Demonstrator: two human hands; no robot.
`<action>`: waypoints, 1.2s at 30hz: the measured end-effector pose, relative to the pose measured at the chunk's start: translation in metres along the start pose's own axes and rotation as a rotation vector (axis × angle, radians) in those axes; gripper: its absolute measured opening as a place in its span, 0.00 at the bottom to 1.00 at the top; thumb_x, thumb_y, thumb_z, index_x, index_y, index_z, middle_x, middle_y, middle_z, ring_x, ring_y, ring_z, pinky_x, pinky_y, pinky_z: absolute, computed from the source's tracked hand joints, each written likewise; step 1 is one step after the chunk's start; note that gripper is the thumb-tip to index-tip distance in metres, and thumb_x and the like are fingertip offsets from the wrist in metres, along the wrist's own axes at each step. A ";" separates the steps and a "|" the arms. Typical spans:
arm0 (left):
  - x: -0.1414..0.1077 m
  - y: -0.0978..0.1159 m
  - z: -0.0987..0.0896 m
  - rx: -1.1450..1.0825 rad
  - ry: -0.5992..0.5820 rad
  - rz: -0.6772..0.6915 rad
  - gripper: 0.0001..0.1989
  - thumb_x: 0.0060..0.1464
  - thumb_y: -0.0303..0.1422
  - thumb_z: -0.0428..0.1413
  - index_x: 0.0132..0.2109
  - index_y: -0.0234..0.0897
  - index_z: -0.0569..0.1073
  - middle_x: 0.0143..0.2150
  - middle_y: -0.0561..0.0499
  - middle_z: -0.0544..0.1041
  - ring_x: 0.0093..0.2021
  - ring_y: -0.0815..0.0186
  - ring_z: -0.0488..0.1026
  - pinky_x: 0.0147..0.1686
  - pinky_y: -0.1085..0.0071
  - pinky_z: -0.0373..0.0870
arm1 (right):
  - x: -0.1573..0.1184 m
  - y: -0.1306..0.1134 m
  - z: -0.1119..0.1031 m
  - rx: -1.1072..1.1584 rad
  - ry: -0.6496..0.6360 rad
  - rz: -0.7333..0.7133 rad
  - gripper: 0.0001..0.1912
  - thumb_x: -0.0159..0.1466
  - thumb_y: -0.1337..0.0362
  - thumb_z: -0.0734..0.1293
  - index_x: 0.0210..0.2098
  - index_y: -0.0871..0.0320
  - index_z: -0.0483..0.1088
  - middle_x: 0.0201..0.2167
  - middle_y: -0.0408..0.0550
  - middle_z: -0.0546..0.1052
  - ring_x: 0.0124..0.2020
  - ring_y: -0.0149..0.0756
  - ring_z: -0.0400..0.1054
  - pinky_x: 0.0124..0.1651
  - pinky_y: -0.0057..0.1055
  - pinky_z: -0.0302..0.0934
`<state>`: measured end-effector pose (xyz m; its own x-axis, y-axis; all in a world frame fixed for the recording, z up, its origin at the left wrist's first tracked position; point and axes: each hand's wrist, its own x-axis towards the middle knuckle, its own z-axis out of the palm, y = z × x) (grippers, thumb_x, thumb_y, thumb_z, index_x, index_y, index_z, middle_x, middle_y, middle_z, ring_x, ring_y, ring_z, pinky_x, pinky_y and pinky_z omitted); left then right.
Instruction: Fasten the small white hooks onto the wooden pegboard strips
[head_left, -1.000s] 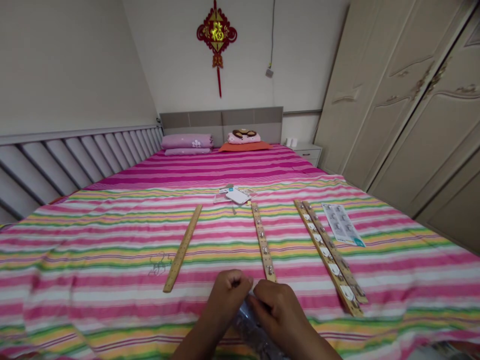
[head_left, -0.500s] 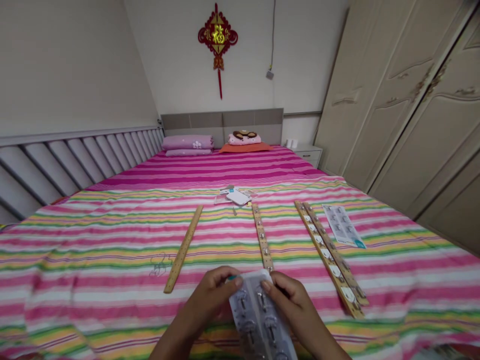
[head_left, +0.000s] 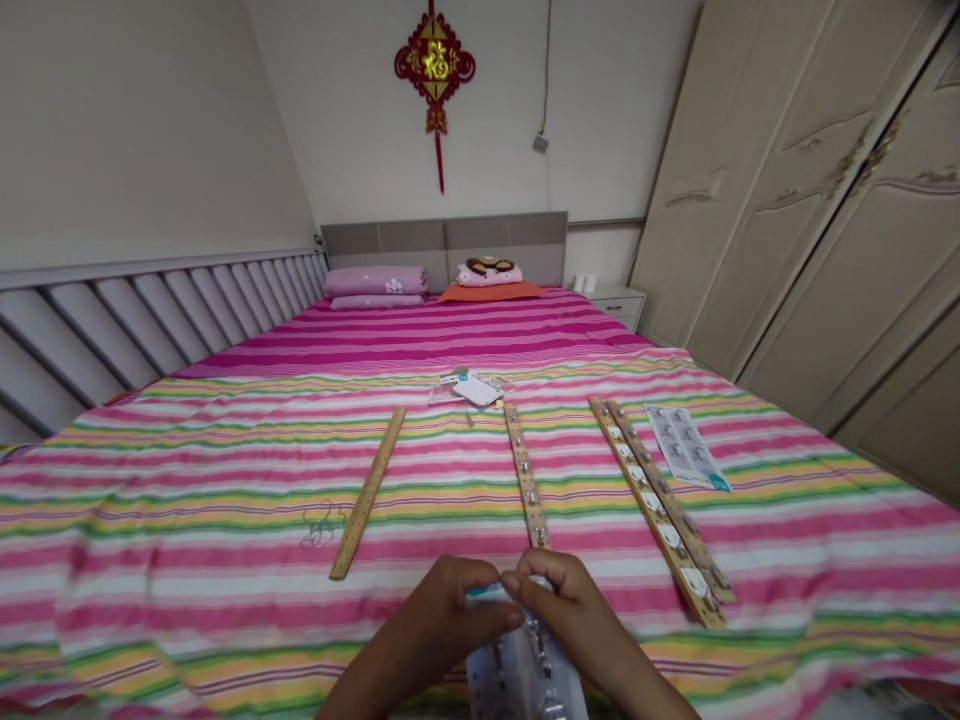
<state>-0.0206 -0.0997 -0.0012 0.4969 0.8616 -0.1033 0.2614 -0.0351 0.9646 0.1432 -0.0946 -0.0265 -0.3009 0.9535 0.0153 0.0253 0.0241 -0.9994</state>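
A clear blister pack (head_left: pixel 517 675) with several small metal hooks hangs low between my two hands. My left hand (head_left: pixel 454 610) grips its top left corner, thumb laid over the front. My right hand (head_left: pixel 562 600) pinches the top edge beside it, and the fingertips of both hands meet there. Just beyond them lies a wooden strip (head_left: pixel 523 467) with several metal hooks; its near end reaches my right hand.
Left is a bare wooden strip (head_left: pixel 367 493) beside a tangle of thin thread (head_left: pixel 322 525). Right are two strips, one with white pieces (head_left: pixel 651 502), and another pack (head_left: pixel 686 446). Farther back lie a white card (head_left: pixel 477 390) and wrappers on the striped bedspread (head_left: pixel 225 560).
Both hands have moved closer together along the top of the pack and slightly down. The pack sits lower, with more of its top covered by my fingers.
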 end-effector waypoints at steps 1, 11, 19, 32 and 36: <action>0.000 0.002 0.000 0.020 0.007 0.037 0.10 0.51 0.36 0.55 0.32 0.32 0.75 0.24 0.55 0.67 0.27 0.70 0.61 0.28 0.75 0.57 | 0.000 -0.001 0.000 0.017 -0.002 0.003 0.18 0.55 0.53 0.66 0.18 0.58 0.62 0.18 0.38 0.59 0.22 0.29 0.52 0.25 0.25 0.48; 0.006 0.000 0.004 0.317 0.173 0.230 0.13 0.54 0.38 0.51 0.28 0.35 0.71 0.25 0.53 0.66 0.29 0.68 0.63 0.31 0.74 0.57 | 0.009 0.006 0.005 0.286 0.070 0.140 0.18 0.54 0.53 0.67 0.19 0.57 0.59 0.15 0.36 0.59 0.18 0.26 0.52 0.22 0.24 0.46; 0.011 -0.009 -0.005 -0.383 0.200 -0.117 0.19 0.50 0.47 0.53 0.23 0.35 0.62 0.19 0.59 0.56 0.21 0.74 0.52 0.21 0.77 0.51 | 0.013 -0.002 0.000 0.180 0.091 0.092 0.18 0.53 0.55 0.69 0.17 0.59 0.61 0.15 0.36 0.59 0.18 0.25 0.50 0.21 0.23 0.45; 0.007 -0.001 -0.013 -0.306 0.209 -0.054 0.18 0.47 0.43 0.57 0.21 0.32 0.69 0.18 0.57 0.61 0.20 0.75 0.56 0.21 0.77 0.51 | 0.011 -0.018 0.002 0.316 0.130 0.134 0.18 0.53 0.54 0.69 0.18 0.59 0.62 0.13 0.35 0.61 0.16 0.24 0.52 0.19 0.22 0.45; 0.007 -0.002 -0.014 -0.359 0.264 -0.094 0.18 0.45 0.44 0.58 0.21 0.32 0.69 0.18 0.57 0.61 0.21 0.74 0.56 0.22 0.76 0.52 | 0.008 -0.013 -0.002 0.359 -0.040 0.146 0.15 0.48 0.58 0.73 0.28 0.62 0.71 0.21 0.41 0.71 0.21 0.28 0.61 0.24 0.24 0.53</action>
<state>-0.0294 -0.0863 -0.0003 0.2443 0.9539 -0.1743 -0.0316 0.1875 0.9818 0.1419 -0.0864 -0.0128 -0.3564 0.9263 -0.1221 -0.2624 -0.2247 -0.9384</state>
